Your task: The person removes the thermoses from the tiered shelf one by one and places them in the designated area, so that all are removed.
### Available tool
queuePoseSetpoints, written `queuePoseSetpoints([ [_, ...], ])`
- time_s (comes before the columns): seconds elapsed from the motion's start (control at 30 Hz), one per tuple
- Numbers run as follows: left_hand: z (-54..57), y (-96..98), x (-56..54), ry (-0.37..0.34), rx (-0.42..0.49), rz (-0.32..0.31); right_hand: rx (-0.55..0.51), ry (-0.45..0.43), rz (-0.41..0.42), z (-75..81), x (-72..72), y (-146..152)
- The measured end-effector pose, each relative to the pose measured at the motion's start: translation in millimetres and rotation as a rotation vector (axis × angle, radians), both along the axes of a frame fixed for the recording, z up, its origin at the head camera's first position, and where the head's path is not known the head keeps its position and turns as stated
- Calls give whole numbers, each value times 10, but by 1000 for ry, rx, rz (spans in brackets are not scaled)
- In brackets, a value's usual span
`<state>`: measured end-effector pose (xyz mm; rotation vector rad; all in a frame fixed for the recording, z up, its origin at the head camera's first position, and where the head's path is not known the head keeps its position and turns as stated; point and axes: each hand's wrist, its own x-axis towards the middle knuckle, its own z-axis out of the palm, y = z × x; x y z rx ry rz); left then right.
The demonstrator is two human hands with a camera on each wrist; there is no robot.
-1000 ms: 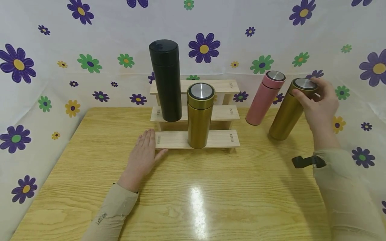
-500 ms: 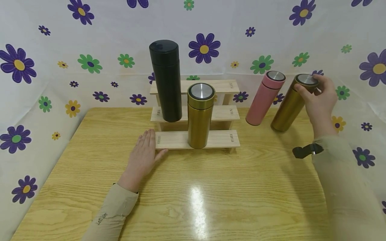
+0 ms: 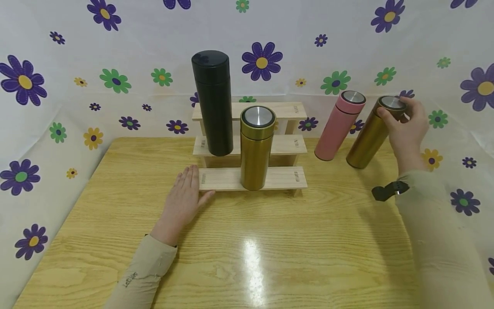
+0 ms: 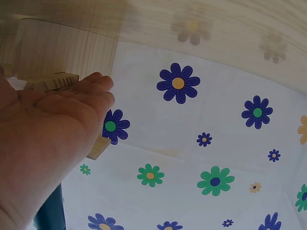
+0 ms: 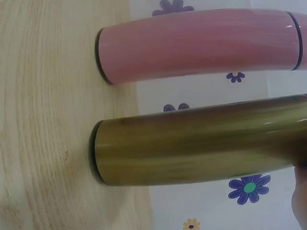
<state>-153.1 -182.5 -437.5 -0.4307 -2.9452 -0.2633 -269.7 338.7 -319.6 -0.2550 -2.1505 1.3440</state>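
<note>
In the head view my right hand (image 3: 410, 124) grips a gold thermos (image 3: 368, 139) round its silver-topped lid, thumb on the near side. The right wrist view shows this gold thermos (image 5: 192, 148) with its base at the tabletop, beside a pink thermos (image 5: 196, 45). My left hand (image 3: 183, 195) lies with straight fingers against the left end of a three-step wooden rack (image 3: 216, 178). Another gold thermos (image 3: 254, 159) stands on the rack's lowest step. Behind it, a taller black thermos (image 3: 213, 107) is on the middle step. The left wrist view has the palm (image 4: 43, 143) beside the wood.
A wooden table (image 3: 247, 231) carries everything, with a light reflection near its front. A white cloth (image 3: 293, 25) printed with flowers hangs behind and at both sides. The pink thermos stands between the rack and the held gold thermos.
The gold thermos in my right hand has moved back a little, to nearly level with the pink one, then barely shifted. My left hand has stayed at the rack.
</note>
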Motion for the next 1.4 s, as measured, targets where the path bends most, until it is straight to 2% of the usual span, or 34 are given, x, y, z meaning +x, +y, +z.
queuePoseSetpoints([
  [0.2,12,14,-8,-5,7,3,2,61,39,-89,5,68],
  [0.33,5,16,-15,-7,-1,3,-11,63,31,-123,26,112],
  [0.87,-22,11,-13,-11,7,7,-36,116,29,-145,58,73],
  [1.0,-7,15,-12,-15,-2,8,37,112,5,-165,45,91],
  [1.13,-2,22,-9,-6,-9,5,195,124,-36,-109,89,58],
  [1.27,-13,22,-8,-1,-11,2,346,241,-55,47,185,-105],
  [1.33,-16,21,-10,3,-6,3,386,333,-5,154,251,-288],
  [1.4,-14,19,-12,8,-1,2,419,426,81,256,322,-523],
])
